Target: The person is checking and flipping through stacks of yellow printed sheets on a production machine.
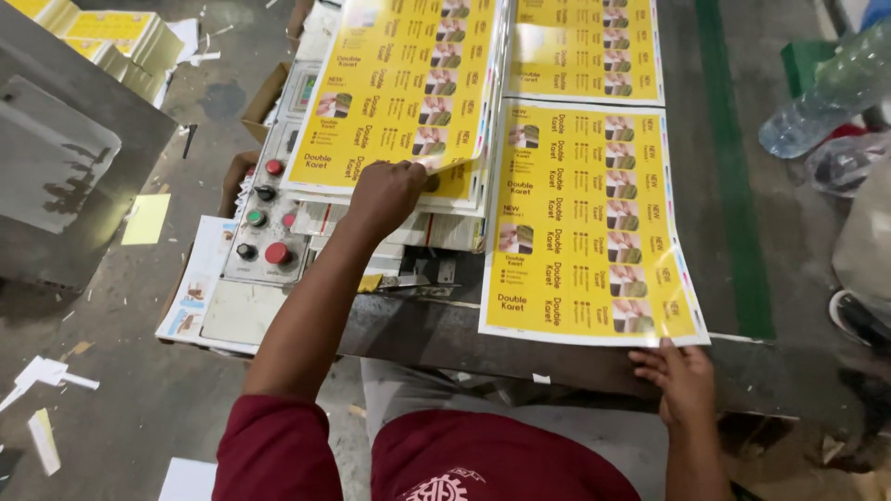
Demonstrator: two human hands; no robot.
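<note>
A stack of yellow printed sheets [399, 83] lies on a metal worktable, over a control panel. My left hand [385, 195] pinches the lower corner of the top sheet of that stack, lifting it slightly. To the right lies a single yellow printed sheet [585, 223] flat on the table. My right hand [682, 376] holds its near right corner at the table's front edge. Another yellow sheet [585, 46] lies beyond it.
A control panel [264, 218] with red, green and black buttons sits at the left of the table. Clear plastic bottles [826, 93] lie at the right. More yellow stacks [121, 42] stand at the far left. Paper scraps [46, 376] litter the floor. A green stripe [733, 167] runs along the table.
</note>
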